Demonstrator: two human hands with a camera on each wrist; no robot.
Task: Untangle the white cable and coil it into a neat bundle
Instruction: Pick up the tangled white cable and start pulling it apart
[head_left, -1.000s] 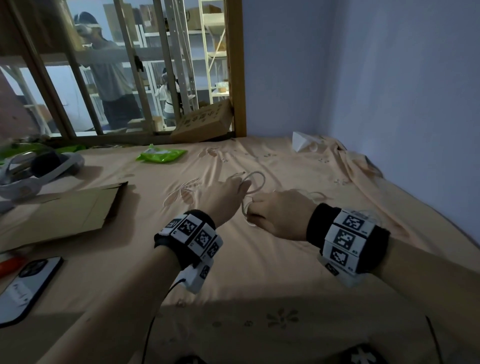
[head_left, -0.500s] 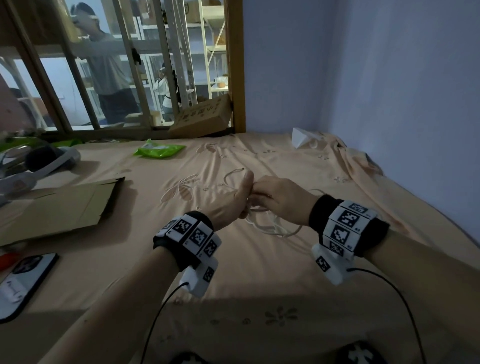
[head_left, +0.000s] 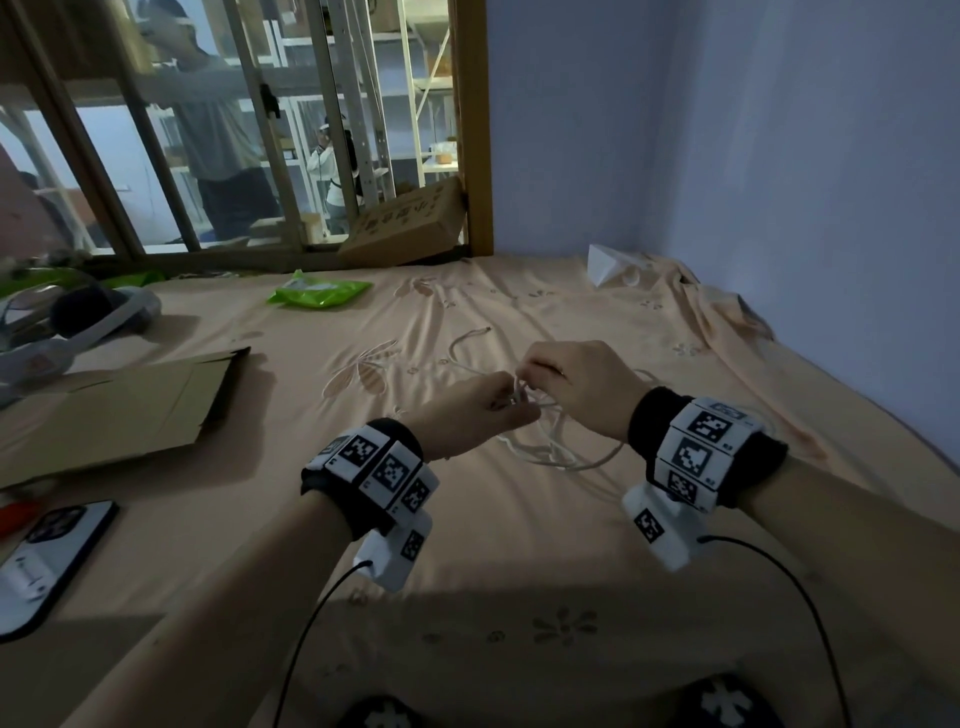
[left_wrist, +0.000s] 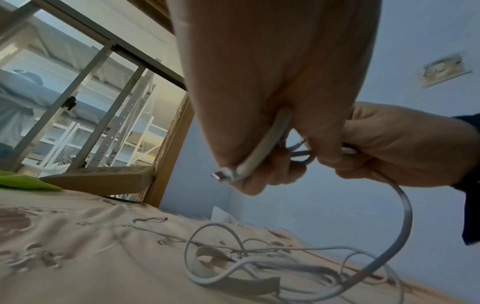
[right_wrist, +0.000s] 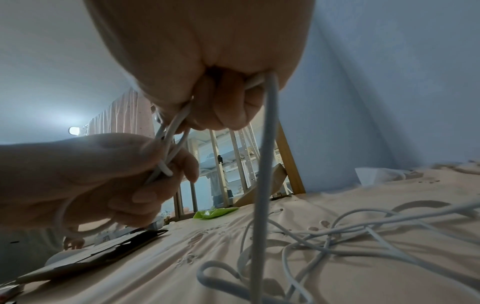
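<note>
While both hands meet at the centre of the head view, above a peach-sheeted bed, the work is at the untangling stage. Left of centre, the left hand has its fingers curled round the white cable near one plug end; the left wrist view shows the connector poking out below its fingers. Just to the right, and touching it, the right hand pinches a small bunch of strands between curled fingers. Neither hand is spread wide. Most of the cable lies in a loose knot of loops on the bed below and between the wrists, while a second plug end lies on the sheet above the hands.

To do this step well, I judge that the left hand should hold its plug end steady while the right feeds single loops free, with gentle slack rather than a hard pull, which could tighten the knot. Coiling should wait until the strand runs clear.

Compared with half a second earlier, the hands sit slightly higher and further right in the frame, and more cable shows hanging beneath them. A second ago they were low, near the sheet.
</note>
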